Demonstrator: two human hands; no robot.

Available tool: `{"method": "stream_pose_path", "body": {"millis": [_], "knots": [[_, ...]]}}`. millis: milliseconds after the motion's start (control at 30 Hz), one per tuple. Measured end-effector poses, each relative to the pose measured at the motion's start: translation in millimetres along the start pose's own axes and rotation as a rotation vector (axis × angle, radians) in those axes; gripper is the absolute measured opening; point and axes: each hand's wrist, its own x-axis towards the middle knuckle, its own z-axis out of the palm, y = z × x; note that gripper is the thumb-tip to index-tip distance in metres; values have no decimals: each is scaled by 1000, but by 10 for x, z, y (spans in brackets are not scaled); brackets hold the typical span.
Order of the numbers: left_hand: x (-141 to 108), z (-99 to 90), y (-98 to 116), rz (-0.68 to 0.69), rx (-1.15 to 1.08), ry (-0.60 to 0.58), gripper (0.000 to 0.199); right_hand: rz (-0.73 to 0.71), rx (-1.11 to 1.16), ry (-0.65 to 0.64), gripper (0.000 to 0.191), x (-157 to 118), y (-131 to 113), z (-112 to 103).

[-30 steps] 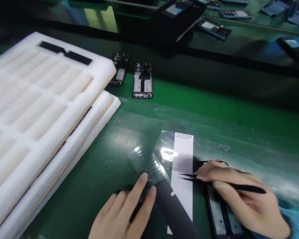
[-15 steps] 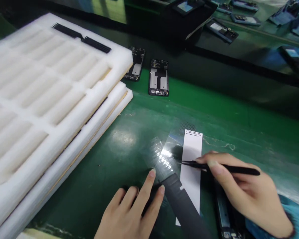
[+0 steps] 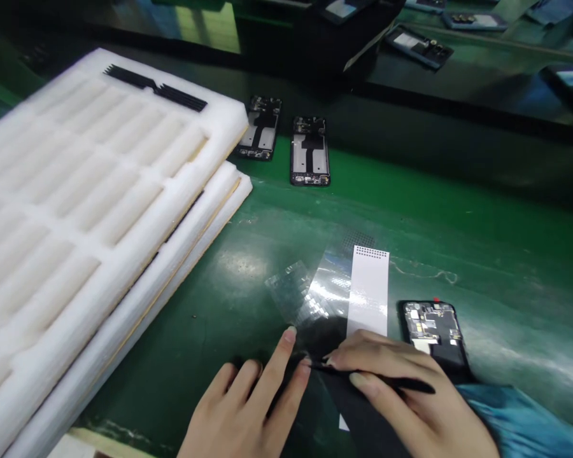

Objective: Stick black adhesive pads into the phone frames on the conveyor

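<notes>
Green and glossy, the bench spreads beneath everything, dim toward the back, where more phone parts lie on a raised surface. At far left, white foam trays sit stacked at a slant, the top one carrying slim black strips near its far edge. Just beyond their right corner lie two opened phone bodies, side by side, the left one partly hidden.

Next comes the left hand, palm down, its index finger and thumb parted by a modest gap, the other fingers bent. Both tips rest by the near edge of a clear film; whether they press it is hard to tell. Right of the thumb, a dark strip slants from upper left toward the lower right, partly under the right hand.

That hand's fingers close narrowly around black tweezers, whose long axis runs nearly crosswise, points leftward beside the left thumb, blunt end rightward and slightly nearer the viewer. Anything between the points is too small to see. Behind the knuckles, a white card stretches away lengthwise, its dotted end farthest. An opened phone lies further right, beyond the blue sleeve
</notes>
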Motion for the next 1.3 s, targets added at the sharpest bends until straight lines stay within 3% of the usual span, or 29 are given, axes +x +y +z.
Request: {"method": "stream_pose_path", "body": {"millis": [167, 367, 700, 933, 1300], "knots": [[-46, -16, -27, -4, 9, 7, 66, -30, -16, -65, 24, -33, 38, 137], [-72, 16, -62, 36, 35, -18, 65, -13, -132, 15, 25, -66, 87, 85], [-65, 28, -38, 32, 33, -10, 74, -38, -173, -20, 23, -50, 79, 52], [-58, 27, -38, 38, 11, 1, 67, -9, -148, 5, 23, -76, 118, 53], [-25, 26, -5, -47, -72, 9, 65, 22, -131, 28, 23, -52, 92, 61]]}}
